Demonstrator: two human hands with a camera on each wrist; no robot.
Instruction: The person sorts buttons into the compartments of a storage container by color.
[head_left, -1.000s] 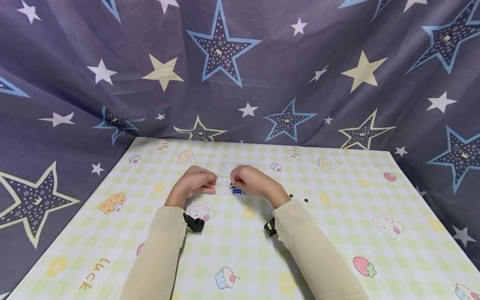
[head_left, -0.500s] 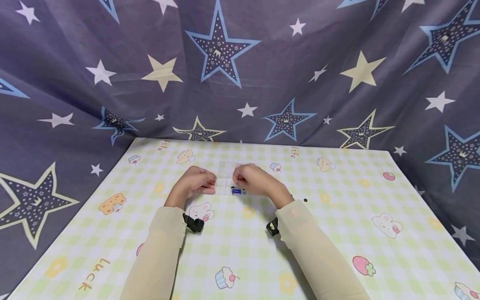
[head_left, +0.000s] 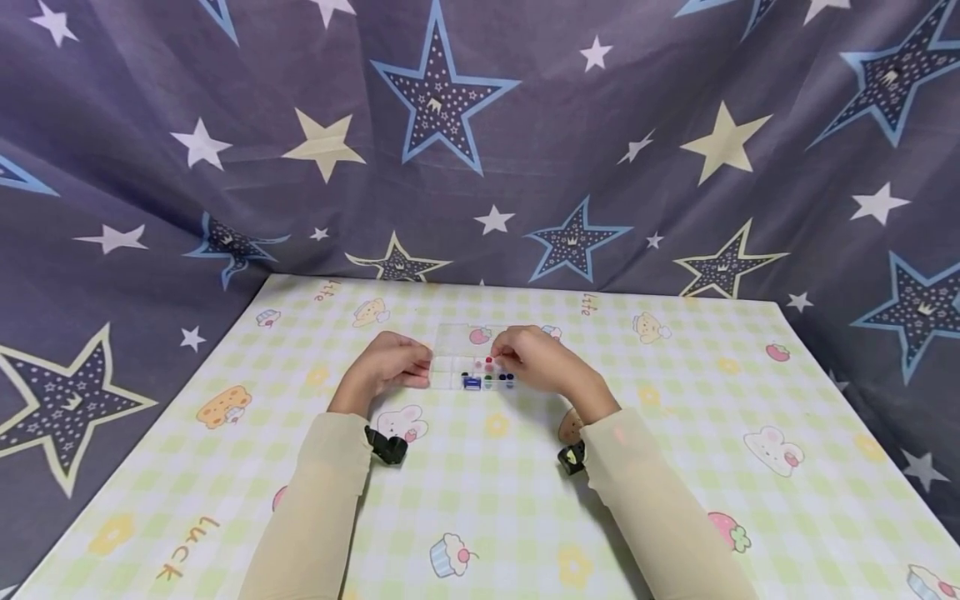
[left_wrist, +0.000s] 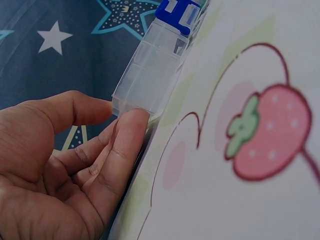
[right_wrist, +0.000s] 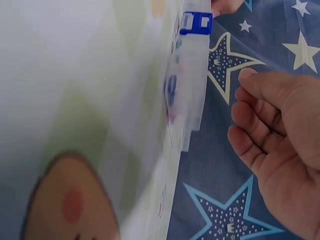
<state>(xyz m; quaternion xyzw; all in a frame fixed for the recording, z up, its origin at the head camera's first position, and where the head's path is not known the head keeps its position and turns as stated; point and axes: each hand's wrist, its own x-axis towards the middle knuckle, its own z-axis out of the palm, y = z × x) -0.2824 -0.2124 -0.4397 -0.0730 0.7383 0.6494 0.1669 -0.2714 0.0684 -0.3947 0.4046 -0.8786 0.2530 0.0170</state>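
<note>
A clear plastic compartment box point(head_left: 446, 380) lies on the table with its transparent lid point(head_left: 452, 337) folded back behind it. Its blue latch point(head_left: 472, 383) faces me. Small round pieces sit in the right-hand compartments: red ones point(head_left: 489, 361), green ones point(head_left: 488, 380) and dark blue ones point(head_left: 506, 378). My left hand point(head_left: 390, 361) pinches the box's left end between thumb and finger, also plain in the left wrist view. Over the right end of the box is my right hand point(head_left: 538, 360). In the right wrist view its fingers point(right_wrist: 247, 117) are loosely bent, apart from the box, with nothing visible between them.
A checked tablecloth point(head_left: 660, 475) printed with cupcakes, strawberries and bunnies covers the table. Behind and at both sides hangs a dark cloth point(head_left: 525, 150) with stars. Black wrist cameras are strapped on both wrists.
My right hand has moved right, away from the middle of the box, uncovering the coloured pieces. The small dark discs seen earlier right of the box are now out of sight. My left hand stays put.
</note>
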